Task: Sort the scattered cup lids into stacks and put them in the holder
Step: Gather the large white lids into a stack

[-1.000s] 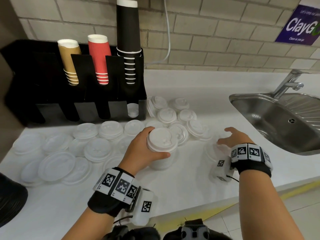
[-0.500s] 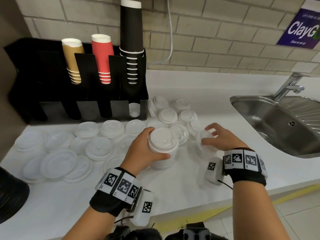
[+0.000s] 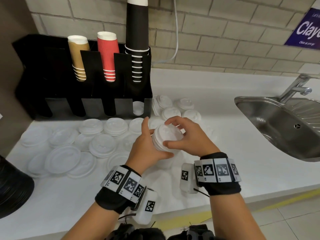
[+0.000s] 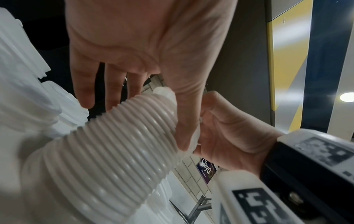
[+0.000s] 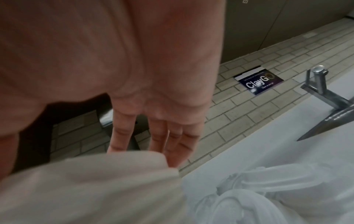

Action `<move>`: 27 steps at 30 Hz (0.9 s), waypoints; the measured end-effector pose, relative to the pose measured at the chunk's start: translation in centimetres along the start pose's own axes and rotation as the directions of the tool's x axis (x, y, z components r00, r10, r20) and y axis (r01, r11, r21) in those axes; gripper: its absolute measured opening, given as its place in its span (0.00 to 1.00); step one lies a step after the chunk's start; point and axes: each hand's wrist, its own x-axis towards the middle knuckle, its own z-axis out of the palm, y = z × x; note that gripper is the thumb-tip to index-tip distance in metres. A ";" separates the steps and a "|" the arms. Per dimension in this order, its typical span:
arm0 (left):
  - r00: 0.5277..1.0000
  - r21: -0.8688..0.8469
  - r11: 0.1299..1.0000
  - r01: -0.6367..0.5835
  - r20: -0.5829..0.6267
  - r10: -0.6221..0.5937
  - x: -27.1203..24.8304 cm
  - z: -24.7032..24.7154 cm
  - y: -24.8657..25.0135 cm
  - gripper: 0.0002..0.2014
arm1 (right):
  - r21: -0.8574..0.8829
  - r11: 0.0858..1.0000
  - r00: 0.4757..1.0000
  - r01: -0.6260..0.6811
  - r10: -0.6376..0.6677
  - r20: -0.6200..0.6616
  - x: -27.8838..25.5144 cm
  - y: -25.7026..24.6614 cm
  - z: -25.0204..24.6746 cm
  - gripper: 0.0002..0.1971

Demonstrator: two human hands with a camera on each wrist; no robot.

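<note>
You grip one tall stack of small lids (image 3: 165, 138) between your left hand (image 3: 147, 149) and right hand (image 3: 188, 139), just before the holder (image 3: 83, 94), where one slot shows lids while most lie loose in front.

holder (image 3: 83, 108) at back left, lids (image 3: 103, 146) spread before it, sink (image 3: 284, 125) right, perhaps a few lids (image 3: 138, 108) in holder's right slot
</note>
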 end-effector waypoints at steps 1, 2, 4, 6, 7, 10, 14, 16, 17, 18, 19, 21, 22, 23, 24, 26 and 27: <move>1.000 -0.003 1.000 0.002 0.003 -0.002 0.0 0.0 0.0 0.67 | -0.037 0.999 1.000 0.005 -0.005 0.007 0.1 -0.2 0.1 0.25; 1.000 -0.004 1.000 0.004 0.005 -0.004 -0.1 0.0 0.1 0.68 | -0.073 0.997 1.000 0.013 -0.012 0.016 0.2 -0.3 0.1 0.25; 1.000 -0.003 1.000 0.008 0.007 -0.008 -0.1 -0.1 0.1 0.68 | -0.111 0.993 0.999 0.031 -0.027 0.037 0.3 -0.7 0.2 0.24; 1.000 0.006 1.000 0.006 0.010 -0.006 0.0 -0.1 0.1 0.68 | -0.118 0.992 0.998 0.048 -0.042 0.048 0.3 -1.0 0.3 0.23; 1.000 0.012 1.000 0.007 0.007 -0.007 0.0 -0.2 0.1 0.68 | -0.121 0.991 0.997 0.054 -0.048 0.055 0.3 -1.1 0.4 0.22; 1.000 0.021 1.000 0.006 0.018 -0.006 -0.1 -0.2 0.1 0.67 | -0.132 0.990 0.997 0.054 -0.045 0.066 0.3 -1.1 0.5 0.22; 0.999 0.051 0.999 -0.014 0.047 0.012 -0.2 -0.2 0.4 0.55 | -0.115 0.992 0.995 0.056 -0.046 0.090 0.5 -0.5 0.7 0.24; 0.999 0.043 0.998 -0.038 0.026 0.037 -0.2 -0.1 0.1 0.40 | -0.042 0.998 0.994 0.050 -0.046 0.100 0.5 0.4 0.4 0.27; 0.999 0.040 0.998 -0.044 0.013 0.043 -0.2 -0.1 -0.1 0.35 | 0.020 0.999 0.998 0.033 -0.034 0.059 0.6 0.9 0.0 0.27; 0.999 0.041 0.998 -0.049 0.006 0.049 -0.3 -0.2 -0.2 0.33 | 0.078 0.997 1.000 0.008 -0.006 -0.020 0.8 1.6 -0.7 0.25; 0.999 0.042 0.998 -0.050 0.005 0.050 -0.3 -0.2 -0.3 0.33 | 0.093 0.995 0.993 -0.027 0.038 -0.114 1.1 2.6 -1.5 0.22; 0.999 0.041 0.998 -0.044 0.007 0.044 -0.3 -0.3 -0.4 0.34 | -0.040 0.983 0.960 -0.181 0.168 -0.224 2.1 4.8 -3.4 0.24; 0.999 0.040 0.998 -0.040 0.010 0.040 -0.3 -0.3 -0.5 0.33 | -0.143 0.948 0.945 -0.286 0.254 -0.205 2.7 5.8 -4.3 0.27; 0.999 0.040 0.998 -0.037 0.012 0.037 -0.3 -0.3 -0.5 0.33 | -0.236 0.896 0.925 -0.376 0.346 -0.159 3.2 6.7 -5.0 0.31; 0.999 0.042 0.998 -0.037 0.014 0.036 -0.3 -0.3 -0.5 0.33 | -0.305 0.846 0.899 -0.437 0.423 -0.114 3.7 7.3 -5.5 0.34; 0.999 0.046 0.998 -0.034 0.012 0.034 -0.2 -0.3 -0.6 0.33 | -0.377 0.790 0.862 -0.483 0.505 -0.046 4.6 8.0 -5.8 0.39; 0.999 0.046 0.998 -0.035 0.010 0.034 -0.1 -0.3 -0.6 0.34 | -0.392 0.785 0.857 -0.480 0.515 -0.019 5.0 8.2 -5.8 0.40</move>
